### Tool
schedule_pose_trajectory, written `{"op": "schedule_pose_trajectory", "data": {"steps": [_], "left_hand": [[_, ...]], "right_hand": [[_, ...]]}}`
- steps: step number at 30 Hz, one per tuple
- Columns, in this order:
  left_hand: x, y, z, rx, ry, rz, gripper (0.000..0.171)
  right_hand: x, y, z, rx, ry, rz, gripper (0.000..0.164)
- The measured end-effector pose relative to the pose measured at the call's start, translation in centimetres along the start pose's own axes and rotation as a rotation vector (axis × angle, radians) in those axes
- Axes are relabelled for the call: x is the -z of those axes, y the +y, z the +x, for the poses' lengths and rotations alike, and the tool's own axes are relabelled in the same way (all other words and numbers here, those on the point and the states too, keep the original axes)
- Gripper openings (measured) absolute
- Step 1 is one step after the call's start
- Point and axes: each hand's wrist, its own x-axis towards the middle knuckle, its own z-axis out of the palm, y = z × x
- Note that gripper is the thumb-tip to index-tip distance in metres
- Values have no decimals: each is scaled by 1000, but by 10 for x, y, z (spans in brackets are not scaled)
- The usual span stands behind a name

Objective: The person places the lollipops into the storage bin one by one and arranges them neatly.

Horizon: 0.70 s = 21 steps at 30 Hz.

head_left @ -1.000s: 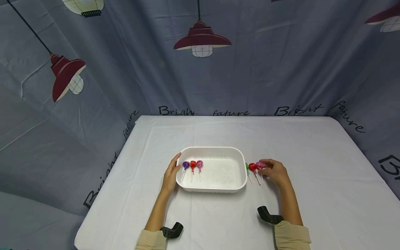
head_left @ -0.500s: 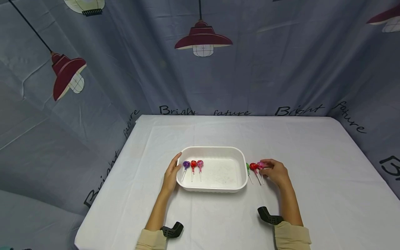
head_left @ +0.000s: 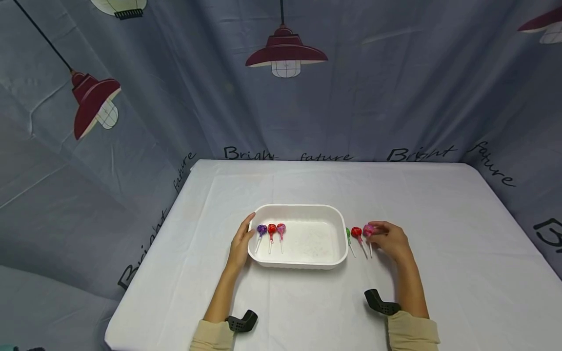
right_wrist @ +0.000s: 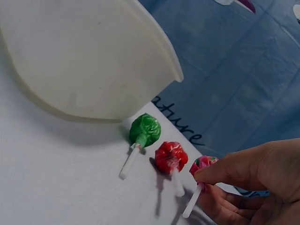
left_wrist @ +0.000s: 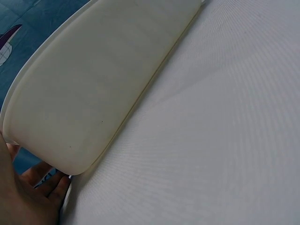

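A white plastic tray (head_left: 307,261) stands mid-table, and my left hand (head_left: 239,246) holds its left end, thumb at the rim and fingers along the outer wall. In the left wrist view, the fingers (left_wrist: 58,187) lie against the tray's end. My right hand (head_left: 391,241) pinches a pink lollipop (right_wrist: 202,164) near its wrapped head, white stick pointing down. Beside it on the cloth lie a red lollipop (right_wrist: 171,158) and a green lollipop (right_wrist: 145,130), the green one close to the tray's right wall.
Inside the tray, toward its left end, a purple lollipop (head_left: 261,230), another red lollipop (head_left: 271,229) and another pink lollipop (head_left: 281,229) lie in a row. A white cloth (head_left: 316,307) covers the table. A grey printed curtain (head_left: 373,97) hangs behind.
My right hand has shifted slightly right with the pink lollipop, widening its gap from the red one. The left hand and tray stay in place.
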Motion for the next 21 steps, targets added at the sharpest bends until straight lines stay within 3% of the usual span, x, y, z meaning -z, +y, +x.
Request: {"op": "schedule_pose_trajectory", "data": {"steps": [11, 18, 21], "left_hand": [[0, 0, 0, -1, 2, -3, 45], [0, 2, 0, 1, 4, -11, 44], [0, 2, 0, -2, 1, -21, 44]], "right_hand": [[9, -13, 2, 102, 17, 65, 44], [-1, 40, 53, 160, 75, 111, 47], [-3, 50, 69, 189, 97, 120, 48]]}}
